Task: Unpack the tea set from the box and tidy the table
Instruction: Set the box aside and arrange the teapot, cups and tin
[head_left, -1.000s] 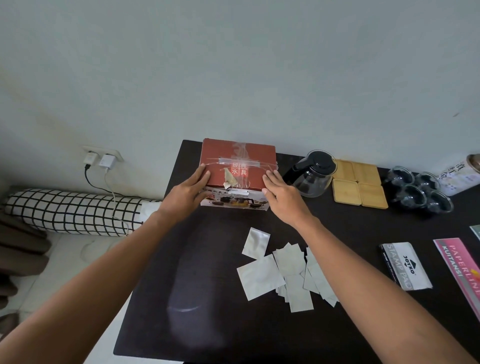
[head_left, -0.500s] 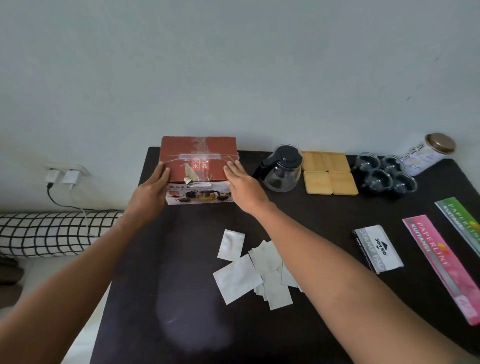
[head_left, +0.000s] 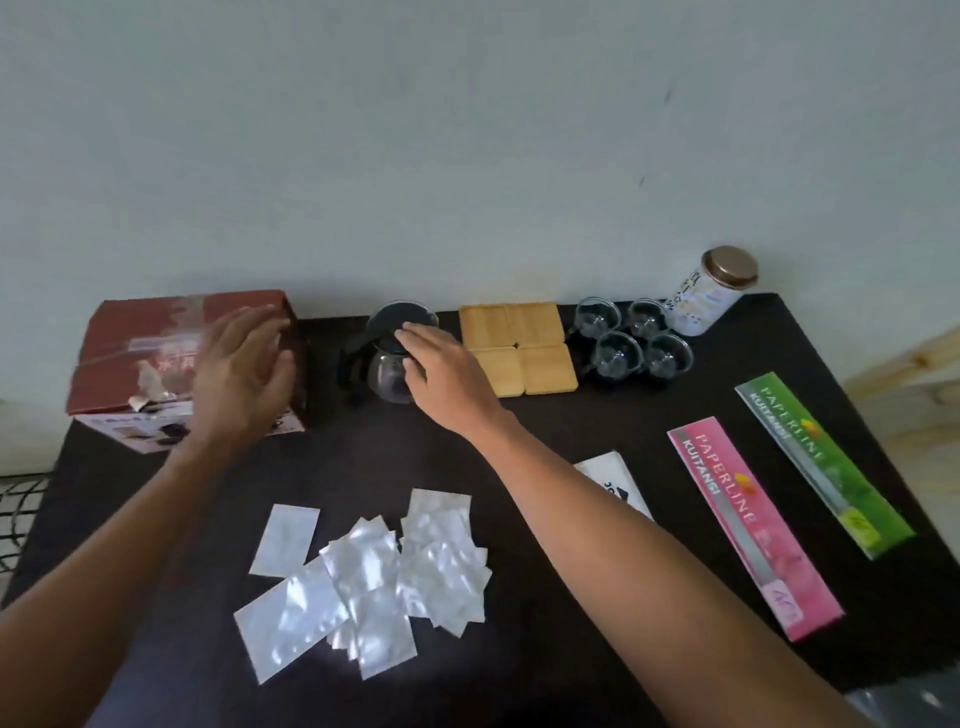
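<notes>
A red tea set box (head_left: 130, 353) with clear tape on its lid stands closed at the table's far left corner. My left hand (head_left: 241, 371) hovers open in front of its right half, blurred. The glass teapot (head_left: 387, 358) with a black lid and handle stands right of the box. My right hand (head_left: 441, 376) lies over the teapot's right side, fingers on the lid; its grip is unclear. Several bamboo coasters (head_left: 519, 348) lie in a square beside it, then several small glass cups (head_left: 631, 338). Silver foil sachets (head_left: 374, 577) lie scattered near the front.
A round tin (head_left: 711, 291) with a bronze lid stands at the back right by the wall. Pink (head_left: 748, 525) and green (head_left: 821, 462) receipt books and a white stamp pad box (head_left: 615, 483) lie on the right of the dark table (head_left: 519, 457).
Both hands have left the box. My right hand moved right onto the teapot and my left hand lifted off the box's left side. The camera view swung to the right.
</notes>
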